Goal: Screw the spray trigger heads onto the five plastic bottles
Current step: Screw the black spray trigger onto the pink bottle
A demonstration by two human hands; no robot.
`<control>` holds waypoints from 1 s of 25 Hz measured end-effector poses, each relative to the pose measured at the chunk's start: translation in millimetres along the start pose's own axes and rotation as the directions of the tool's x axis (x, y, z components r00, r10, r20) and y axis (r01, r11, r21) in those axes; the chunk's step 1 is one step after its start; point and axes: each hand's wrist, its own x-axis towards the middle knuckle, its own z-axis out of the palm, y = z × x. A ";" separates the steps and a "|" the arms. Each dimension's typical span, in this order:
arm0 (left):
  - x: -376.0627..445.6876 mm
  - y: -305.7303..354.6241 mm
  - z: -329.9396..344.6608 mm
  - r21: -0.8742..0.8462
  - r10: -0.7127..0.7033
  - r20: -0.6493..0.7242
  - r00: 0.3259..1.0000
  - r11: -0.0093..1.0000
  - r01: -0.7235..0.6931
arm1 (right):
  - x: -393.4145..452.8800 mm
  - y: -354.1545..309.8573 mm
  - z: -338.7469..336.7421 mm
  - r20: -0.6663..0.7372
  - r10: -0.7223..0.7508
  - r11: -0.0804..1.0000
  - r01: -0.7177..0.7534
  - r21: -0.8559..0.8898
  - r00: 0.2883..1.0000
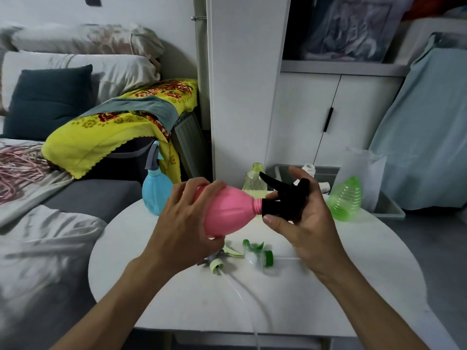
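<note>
My left hand [188, 218] grips a pink bottle [228, 210] held sideways above the white round table [328, 286]. My right hand [300, 215] holds the black spray trigger head [283, 198] seated on the pink bottle's neck. A blue bottle [155, 195] with a grey-blue trigger head stands at the table's far left. A pale yellow-green bottle [254, 183] with no head stands behind the pink one. A green ribbed bottle [346, 198] without a head leans at the far right. Two loose trigger heads lie on the table: a light green one [222, 257] and a darker green one [260, 253], both with clear tubes.
A bed with grey and white bedding lies to the left. A yellow flowered cloth [113, 130] covers a dark bin behind the table. A grey tray [389, 205] with white parts and a clear plastic bag stands behind the table on the right, before white cabinets.
</note>
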 end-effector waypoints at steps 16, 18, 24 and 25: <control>-2.7 13.3 -4.2 -0.085 -0.011 0.016 1.000 0.996 0.013 | 0.0 -3.1 0.9 -0.099 0.076 0.996 -0.071 0.051 0.992; -2.7 14.6 -3.1 -0.067 -0.004 0.017 1.000 0.998 0.005 | -1.7 -2.6 4.2 -0.165 0.135 0.990 -0.140 -0.017 0.977; -1.3 9.9 -4.5 -0.034 0.008 0.036 0.999 0.999 -0.007 | -3.2 -4.6 -0.2 0.100 -0.130 0.650 0.161 -0.743 0.986; -1.2 8.0 -5.3 -0.045 0.006 0.038 0.999 0.999 -0.005 | -2.0 -5.8 -3.9 0.199 -0.151 0.593 0.250 -0.765 0.968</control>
